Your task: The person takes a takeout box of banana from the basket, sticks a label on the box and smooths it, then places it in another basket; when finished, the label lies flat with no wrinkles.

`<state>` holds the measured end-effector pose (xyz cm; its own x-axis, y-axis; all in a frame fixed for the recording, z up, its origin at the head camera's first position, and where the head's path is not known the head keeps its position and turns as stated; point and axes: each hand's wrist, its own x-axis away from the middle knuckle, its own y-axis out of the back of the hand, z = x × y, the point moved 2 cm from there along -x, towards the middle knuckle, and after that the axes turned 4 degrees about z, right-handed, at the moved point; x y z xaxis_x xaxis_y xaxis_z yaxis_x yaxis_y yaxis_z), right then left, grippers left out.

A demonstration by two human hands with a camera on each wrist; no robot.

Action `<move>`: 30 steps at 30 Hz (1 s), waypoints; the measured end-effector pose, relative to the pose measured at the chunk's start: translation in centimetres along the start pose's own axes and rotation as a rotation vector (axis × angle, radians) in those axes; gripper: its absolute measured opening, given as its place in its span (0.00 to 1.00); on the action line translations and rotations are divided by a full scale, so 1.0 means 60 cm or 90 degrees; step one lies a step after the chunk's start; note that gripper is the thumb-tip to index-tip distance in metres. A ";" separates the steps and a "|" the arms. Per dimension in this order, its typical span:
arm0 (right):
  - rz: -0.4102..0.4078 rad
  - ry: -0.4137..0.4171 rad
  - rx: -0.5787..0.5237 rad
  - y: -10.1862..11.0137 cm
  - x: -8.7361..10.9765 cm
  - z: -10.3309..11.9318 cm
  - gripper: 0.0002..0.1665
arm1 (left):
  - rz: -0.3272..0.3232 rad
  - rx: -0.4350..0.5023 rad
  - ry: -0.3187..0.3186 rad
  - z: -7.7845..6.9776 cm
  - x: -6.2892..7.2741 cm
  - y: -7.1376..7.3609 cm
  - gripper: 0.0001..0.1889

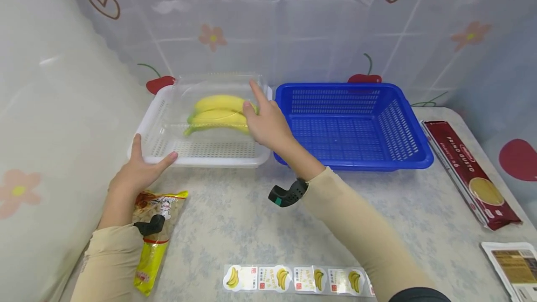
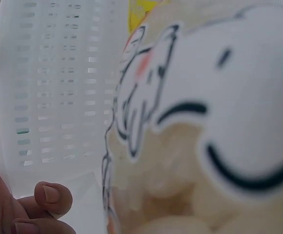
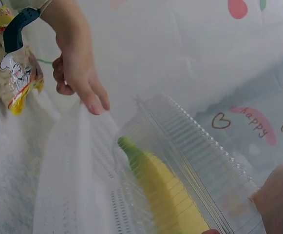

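A clear plastic box (image 1: 180, 88) with yellow bananas (image 1: 219, 114) inside lies at the white basket (image 1: 193, 160), tilted in the right wrist view. My right hand (image 1: 270, 125) grips the right end of this box, thumb and index finger spread over it. At the basket's front left corner, my left hand (image 1: 136, 171) holds the rim; in the right wrist view its index finger and thumb are on the rim with the other fingers curled. The bananas (image 3: 165, 195) show through the ribbed plastic in that view. Whether the box touches the basket's floor, I cannot tell.
To the right stands a blue basket (image 1: 335, 164). A yellow-ended snack bag (image 1: 153, 257) lies by my left forearm. Banana stickers (image 1: 293, 278) run along the front. A red spaghetti pack (image 1: 471, 171) and a flat white-edged pack (image 1: 513, 264) lie far right.
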<state>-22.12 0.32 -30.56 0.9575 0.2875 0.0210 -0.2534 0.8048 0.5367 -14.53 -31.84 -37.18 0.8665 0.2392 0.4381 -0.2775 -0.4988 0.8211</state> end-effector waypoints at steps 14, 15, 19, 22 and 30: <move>-0.012 0.049 -0.056 0.056 0.082 -0.015 0.33 | -0.035 -0.045 0.019 -0.005 0.013 0.007 0.66; -0.010 0.051 -0.063 0.061 0.088 -0.018 0.33 | -0.047 -0.053 0.020 -0.008 0.015 0.008 0.66; -0.005 0.063 -0.070 0.074 0.110 -0.030 0.33 | -0.092 -0.076 0.020 -0.022 0.031 0.013 0.64; -0.005 0.070 -0.061 0.083 0.126 -0.039 0.34 | -0.124 -0.071 -0.003 -0.037 0.046 0.019 0.58; 0.016 0.064 -0.089 0.099 0.169 -0.054 0.34 | -0.130 0.069 -0.223 -0.110 0.123 0.023 0.38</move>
<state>-14.33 9.69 -29.91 0.9335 0.3542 -0.0557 -0.3013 0.8591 0.4137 -11.28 -25.25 -30.41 0.9931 0.0537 0.1046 -0.0568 -0.5597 0.8267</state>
